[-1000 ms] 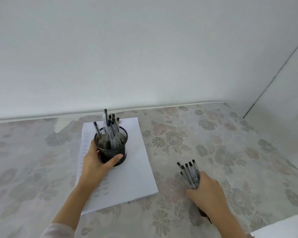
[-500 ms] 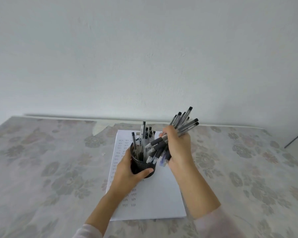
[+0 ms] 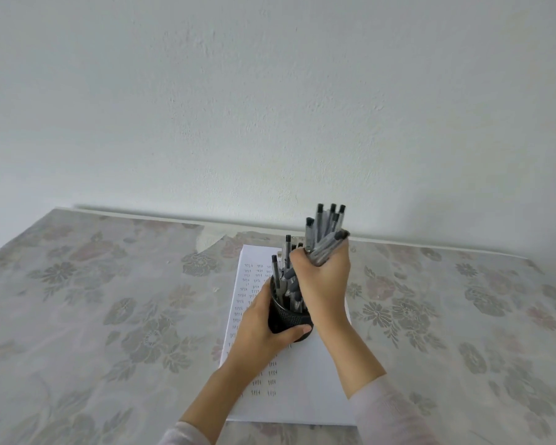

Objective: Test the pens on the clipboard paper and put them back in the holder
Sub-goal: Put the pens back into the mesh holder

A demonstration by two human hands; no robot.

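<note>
A black mesh pen holder [image 3: 288,319] stands on the white paper [image 3: 305,380], which carries columns of small pen marks. My left hand [image 3: 260,332] grips the holder from the left, thumb across its front. My right hand [image 3: 323,281] grips a bundle of pens [image 3: 326,234] with black caps, held nearly upright over the holder's mouth. The lower ends of the bundle dip into the holder among several other pens [image 3: 281,274] standing there. The clipboard under the paper is hidden.
The table [image 3: 109,316] wears a pale floral cloth and runs wide to both sides of the paper. A plain white wall [image 3: 270,107] rises right behind the table's far edge.
My right hand lifted the bundle of pens from the table at the right, carried it to the holder and turned it upright into the mouth. The left hand kept holding the holder.
</note>
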